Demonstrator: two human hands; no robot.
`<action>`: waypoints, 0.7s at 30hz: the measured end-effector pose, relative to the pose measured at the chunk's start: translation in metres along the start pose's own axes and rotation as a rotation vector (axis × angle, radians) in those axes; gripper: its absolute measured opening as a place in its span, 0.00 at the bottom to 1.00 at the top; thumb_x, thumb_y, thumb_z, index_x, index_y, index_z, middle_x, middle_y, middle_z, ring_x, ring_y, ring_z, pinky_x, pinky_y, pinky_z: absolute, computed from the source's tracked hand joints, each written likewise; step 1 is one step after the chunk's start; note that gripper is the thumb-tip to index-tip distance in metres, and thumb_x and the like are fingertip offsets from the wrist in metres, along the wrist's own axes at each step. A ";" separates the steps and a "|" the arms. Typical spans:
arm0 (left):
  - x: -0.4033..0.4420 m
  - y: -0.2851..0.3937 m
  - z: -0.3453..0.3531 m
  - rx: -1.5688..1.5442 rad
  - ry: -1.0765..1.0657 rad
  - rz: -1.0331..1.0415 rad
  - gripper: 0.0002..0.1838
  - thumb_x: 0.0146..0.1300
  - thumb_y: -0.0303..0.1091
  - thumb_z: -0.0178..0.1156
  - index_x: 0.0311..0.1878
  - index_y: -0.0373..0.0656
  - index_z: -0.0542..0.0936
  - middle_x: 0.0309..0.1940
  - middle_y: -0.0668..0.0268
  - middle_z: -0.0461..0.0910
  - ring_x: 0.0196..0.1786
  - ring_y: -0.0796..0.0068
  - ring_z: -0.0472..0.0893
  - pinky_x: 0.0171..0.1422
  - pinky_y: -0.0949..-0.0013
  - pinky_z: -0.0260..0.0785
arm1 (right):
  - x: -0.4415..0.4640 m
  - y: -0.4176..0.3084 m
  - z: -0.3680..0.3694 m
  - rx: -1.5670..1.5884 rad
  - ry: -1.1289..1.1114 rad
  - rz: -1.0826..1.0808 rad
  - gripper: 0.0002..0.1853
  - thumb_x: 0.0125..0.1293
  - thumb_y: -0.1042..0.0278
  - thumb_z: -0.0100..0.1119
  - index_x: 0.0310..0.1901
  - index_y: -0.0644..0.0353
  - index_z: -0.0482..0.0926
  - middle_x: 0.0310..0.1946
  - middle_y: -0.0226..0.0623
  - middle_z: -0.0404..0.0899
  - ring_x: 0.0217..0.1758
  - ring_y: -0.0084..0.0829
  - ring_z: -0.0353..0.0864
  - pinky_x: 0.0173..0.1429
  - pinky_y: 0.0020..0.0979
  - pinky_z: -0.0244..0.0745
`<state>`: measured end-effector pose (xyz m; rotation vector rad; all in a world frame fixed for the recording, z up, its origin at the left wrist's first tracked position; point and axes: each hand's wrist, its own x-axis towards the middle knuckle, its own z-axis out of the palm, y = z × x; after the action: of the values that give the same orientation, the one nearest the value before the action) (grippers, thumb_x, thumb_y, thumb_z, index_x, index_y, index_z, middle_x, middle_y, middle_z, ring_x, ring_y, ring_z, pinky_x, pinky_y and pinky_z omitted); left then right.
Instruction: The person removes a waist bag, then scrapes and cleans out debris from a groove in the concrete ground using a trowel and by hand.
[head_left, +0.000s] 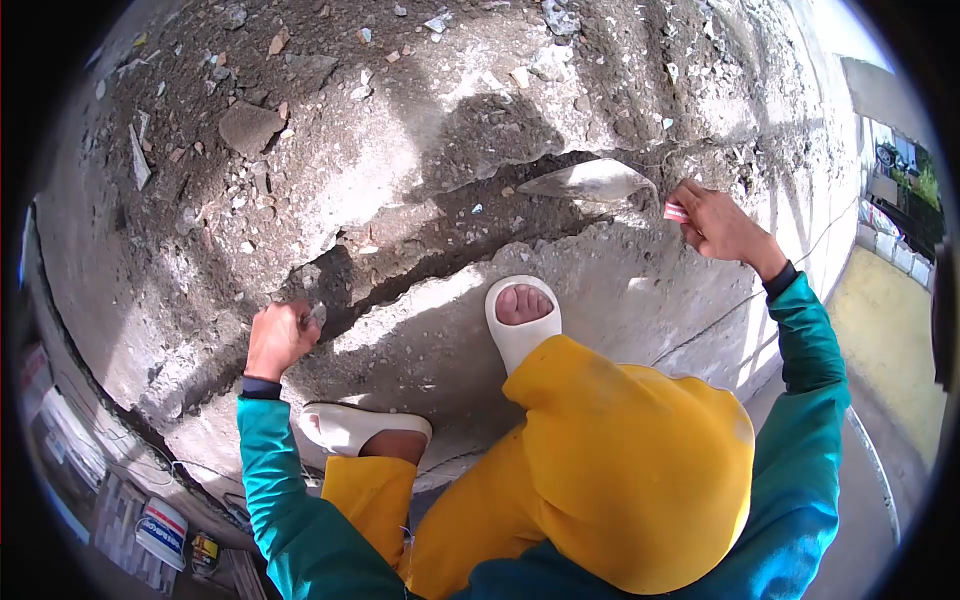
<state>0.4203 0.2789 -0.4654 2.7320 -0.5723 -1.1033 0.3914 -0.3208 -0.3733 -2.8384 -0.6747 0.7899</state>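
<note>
My left hand is closed at the near edge of a broken trench, pinching a small greyish piece. At the right, my right hand is closed on a small red and white piece. Just left of that hand a pointed trowel blade lies over the trench, its tip towards the left. The trowel's handle cannot be made out.
Loose soil and rubble fill the far side, with a flat brown stone. My feet in white sandals stand on the concrete on the near side. A white sack lies lower left; a yellow wall is at right.
</note>
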 end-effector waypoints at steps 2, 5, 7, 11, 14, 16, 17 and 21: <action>-0.012 0.031 -0.054 -0.165 0.070 0.089 0.07 0.49 0.33 0.63 0.27 0.40 0.82 0.19 0.54 0.78 0.24 0.56 0.81 0.32 0.59 0.73 | -0.001 -0.015 -0.025 0.246 -0.367 0.170 0.17 0.51 0.69 0.56 0.43 0.66 0.71 0.25 0.52 0.74 0.31 0.53 0.76 0.37 0.46 0.70; 0.003 0.064 -0.131 -0.331 0.207 0.101 0.06 0.55 0.26 0.61 0.33 0.32 0.81 0.15 0.68 0.72 0.20 0.86 0.68 0.25 0.74 0.63 | 0.004 -0.022 -0.052 0.269 -0.438 0.127 0.19 0.50 0.73 0.58 0.47 0.65 0.75 0.30 0.51 0.77 0.34 0.53 0.78 0.40 0.46 0.72; 0.038 0.067 -0.165 -0.317 0.467 0.102 0.08 0.61 0.29 0.59 0.37 0.32 0.82 0.19 0.69 0.77 0.23 0.88 0.72 0.30 0.77 0.66 | -0.002 -0.016 -0.058 0.248 -0.297 0.021 0.21 0.49 0.77 0.59 0.49 0.63 0.79 0.33 0.48 0.80 0.37 0.52 0.79 0.42 0.44 0.74; 0.101 0.063 -0.202 -0.147 0.910 0.260 0.25 0.64 0.45 0.63 0.59 0.39 0.76 0.46 0.58 0.84 0.37 0.74 0.81 0.38 0.73 0.71 | 0.009 -0.024 -0.092 0.048 -0.316 -0.002 0.19 0.48 0.77 0.59 0.46 0.62 0.80 0.30 0.46 0.79 0.35 0.49 0.79 0.41 0.45 0.74; 0.080 0.099 -0.222 -0.251 0.498 0.378 0.43 0.65 0.45 0.61 0.75 0.39 0.49 0.73 0.50 0.56 0.74 0.47 0.57 0.77 0.58 0.48 | 0.023 -0.032 -0.070 -0.121 -0.393 -0.072 0.17 0.48 0.76 0.60 0.43 0.61 0.80 0.28 0.43 0.78 0.32 0.48 0.79 0.39 0.45 0.73; 0.100 0.094 -0.189 -0.028 1.023 0.279 0.33 0.64 0.49 0.62 0.68 0.44 0.68 0.61 0.56 0.75 0.52 0.64 0.80 0.48 0.68 0.73 | 0.016 -0.027 -0.051 -0.204 -0.386 -0.089 0.17 0.49 0.76 0.60 0.44 0.60 0.79 0.25 0.42 0.76 0.29 0.46 0.79 0.35 0.44 0.73; 0.085 0.101 -0.184 -0.230 0.876 0.197 0.34 0.63 0.48 0.63 0.70 0.47 0.66 0.65 0.57 0.71 0.63 0.62 0.74 0.60 0.63 0.70 | 0.007 -0.034 -0.047 -0.167 -0.321 -0.062 0.16 0.49 0.76 0.59 0.43 0.61 0.79 0.25 0.41 0.76 0.27 0.44 0.79 0.33 0.42 0.74; 0.076 0.077 -0.144 -0.287 0.925 0.174 0.32 0.62 0.43 0.65 0.67 0.47 0.68 0.60 0.54 0.73 0.63 0.57 0.74 0.66 0.58 0.66 | -0.067 -0.057 0.011 -0.073 -0.161 0.132 0.18 0.57 0.74 0.57 0.52 0.58 0.77 0.29 0.40 0.77 0.26 0.41 0.80 0.30 0.40 0.77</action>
<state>0.5478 0.1762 -0.3892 2.4859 -0.4296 0.1588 0.3119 -0.2999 -0.3387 -2.9329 -0.5509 1.0446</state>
